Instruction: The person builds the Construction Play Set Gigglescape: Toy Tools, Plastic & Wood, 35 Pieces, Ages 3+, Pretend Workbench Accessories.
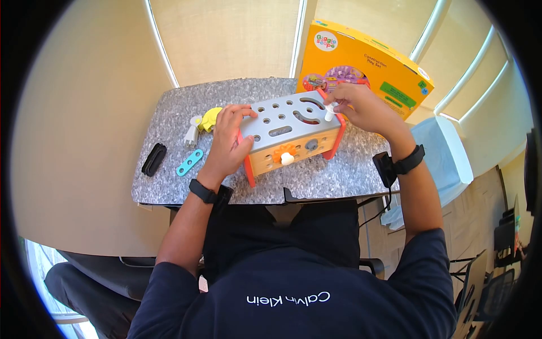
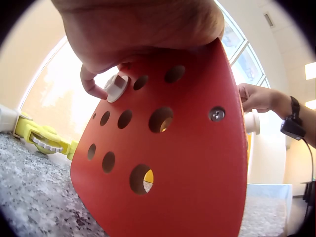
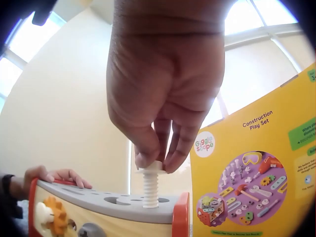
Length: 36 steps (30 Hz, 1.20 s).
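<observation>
A toy workbench box (image 1: 293, 126) with a grey holed top and red end panels (image 2: 182, 148) stands on the speckled table. My left hand (image 1: 228, 134) rests over its left end, fingers on the grey top. A white bolt head (image 2: 117, 89) sticks out of the red panel by that hand's fingers. At the top's right end, my right hand (image 1: 361, 107) pinches the head of a white toy screw (image 3: 150, 187) between thumb and fingers. Its threaded shaft points down, the tip at the grey top. An orange gear (image 3: 55, 215) with a white bolt sits on the front face.
Behind the box stands a yellow Construction Play Set carton (image 1: 367, 62). Left on the table (image 1: 186, 107) lie a yellow toy piece (image 1: 211, 118), a white-grey piece (image 1: 192, 133), a teal holed strip (image 1: 190, 163) and a black object (image 1: 153, 159). A pale blue bin (image 1: 443, 150) is at the right.
</observation>
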Each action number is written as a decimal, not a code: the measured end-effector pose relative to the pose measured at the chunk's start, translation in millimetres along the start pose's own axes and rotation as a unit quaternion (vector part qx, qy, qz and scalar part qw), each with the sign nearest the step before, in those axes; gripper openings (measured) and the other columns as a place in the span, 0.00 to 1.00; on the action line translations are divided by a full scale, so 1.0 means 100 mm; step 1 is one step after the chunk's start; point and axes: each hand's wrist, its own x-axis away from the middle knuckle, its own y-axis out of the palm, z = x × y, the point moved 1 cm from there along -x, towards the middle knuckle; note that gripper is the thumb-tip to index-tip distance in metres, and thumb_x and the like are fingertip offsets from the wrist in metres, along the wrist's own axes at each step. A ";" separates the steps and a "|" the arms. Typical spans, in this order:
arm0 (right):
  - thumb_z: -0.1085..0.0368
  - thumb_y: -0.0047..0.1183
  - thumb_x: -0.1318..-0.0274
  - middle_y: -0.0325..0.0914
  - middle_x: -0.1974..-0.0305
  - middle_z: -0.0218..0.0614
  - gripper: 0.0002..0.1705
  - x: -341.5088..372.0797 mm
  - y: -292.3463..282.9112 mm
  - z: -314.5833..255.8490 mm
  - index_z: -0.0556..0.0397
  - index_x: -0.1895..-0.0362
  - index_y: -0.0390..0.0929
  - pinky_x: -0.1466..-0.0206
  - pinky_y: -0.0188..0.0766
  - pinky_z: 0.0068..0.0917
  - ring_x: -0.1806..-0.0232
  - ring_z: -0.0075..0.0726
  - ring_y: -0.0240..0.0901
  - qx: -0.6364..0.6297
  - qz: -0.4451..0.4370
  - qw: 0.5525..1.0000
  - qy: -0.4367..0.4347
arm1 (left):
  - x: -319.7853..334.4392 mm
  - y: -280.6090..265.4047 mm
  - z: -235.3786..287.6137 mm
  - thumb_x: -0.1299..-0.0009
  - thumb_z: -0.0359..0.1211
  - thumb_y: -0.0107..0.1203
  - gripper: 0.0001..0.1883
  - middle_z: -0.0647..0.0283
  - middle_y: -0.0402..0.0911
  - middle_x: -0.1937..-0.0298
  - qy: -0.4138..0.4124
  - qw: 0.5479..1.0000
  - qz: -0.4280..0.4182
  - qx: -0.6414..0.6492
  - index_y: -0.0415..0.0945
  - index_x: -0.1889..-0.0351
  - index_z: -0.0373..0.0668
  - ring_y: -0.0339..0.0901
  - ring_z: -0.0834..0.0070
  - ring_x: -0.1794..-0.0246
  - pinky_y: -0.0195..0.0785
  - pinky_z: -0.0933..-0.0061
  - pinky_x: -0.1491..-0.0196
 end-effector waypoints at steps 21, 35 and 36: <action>0.61 0.62 0.35 0.81 0.65 0.35 0.11 0.02 0.10 0.09 0.55 0.55 0.81 0.60 0.74 0.32 0.62 0.35 0.78 -0.038 0.049 0.998 -0.018 | 0.01 0.01 -0.02 0.42 0.35 0.50 0.25 0.50 0.71 0.35 0.001 1.000 -0.003 0.002 0.74 0.45 0.40 0.61 0.48 0.29 0.46 0.47 0.23; 0.37 0.50 0.30 0.79 0.75 0.42 0.31 -0.14 0.28 0.04 0.54 0.69 0.80 0.65 0.72 0.43 0.70 0.50 0.79 0.224 -0.009 0.963 0.151 | 0.02 0.03 -0.03 0.42 0.36 0.49 0.26 0.51 0.71 0.34 -0.008 1.000 -0.008 0.002 0.74 0.43 0.40 0.59 0.49 0.28 0.43 0.48 0.22; 0.37 0.50 0.30 0.79 0.75 0.42 0.31 -0.13 0.27 0.01 0.54 0.69 0.80 0.65 0.72 0.43 0.70 0.50 0.79 0.224 -0.010 0.963 0.150 | 0.02 0.02 -0.03 0.42 0.36 0.49 0.26 0.50 0.71 0.34 -0.007 1.000 -0.007 0.003 0.74 0.44 0.40 0.59 0.49 0.28 0.43 0.48 0.22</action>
